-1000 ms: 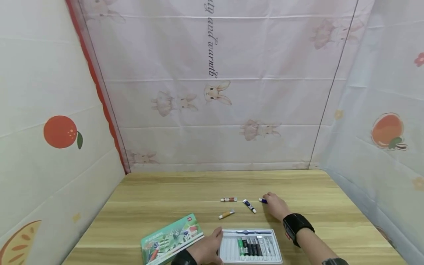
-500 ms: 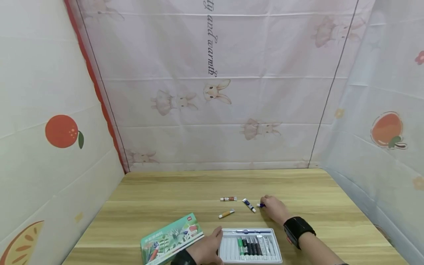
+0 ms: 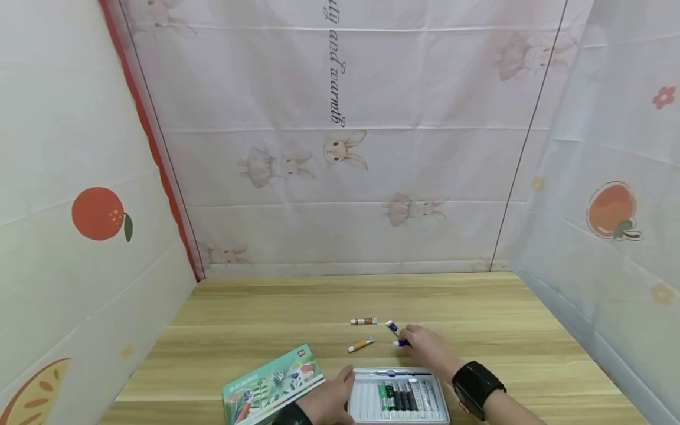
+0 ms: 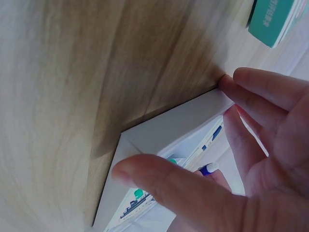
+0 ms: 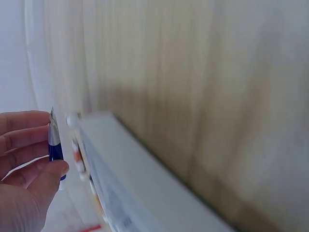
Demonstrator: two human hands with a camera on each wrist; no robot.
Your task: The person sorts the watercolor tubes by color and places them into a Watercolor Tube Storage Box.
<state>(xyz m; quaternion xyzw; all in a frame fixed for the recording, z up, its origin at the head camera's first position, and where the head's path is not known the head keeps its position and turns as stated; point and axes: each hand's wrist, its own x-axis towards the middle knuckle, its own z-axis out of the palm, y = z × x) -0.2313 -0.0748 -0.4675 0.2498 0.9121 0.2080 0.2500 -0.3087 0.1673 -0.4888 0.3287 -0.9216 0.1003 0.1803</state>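
My right hand (image 3: 429, 348) pinches a blue paint tube (image 5: 55, 151) with a white cap, between thumb and fingers, above the back right of a white plastic paint tray (image 3: 363, 392). At the tray's left end, my left hand (image 3: 329, 401) holds it, thumb on the near wall and fingertips at the far corner in the left wrist view. Inside the tray lie a green tube (image 3: 383, 397), several black and white tubes, and a thin blue brush (image 3: 393, 373) along the back. Another dark blue tube (image 3: 392, 326) lies just behind the right hand's fingers, partly hidden.
A brown tube (image 3: 363, 321) and an ochre tube (image 3: 361, 345) lie on the wooden table (image 3: 255, 307) behind the tray. A green illustrated paint box (image 3: 273, 383) lies slanted beside the left hand. Printed cloth walls (image 3: 340, 230) stand around the table.
My right hand has brought the blue tube toward me and leftward, from the table's right side to near the tray. My left hand has stayed at the tray.
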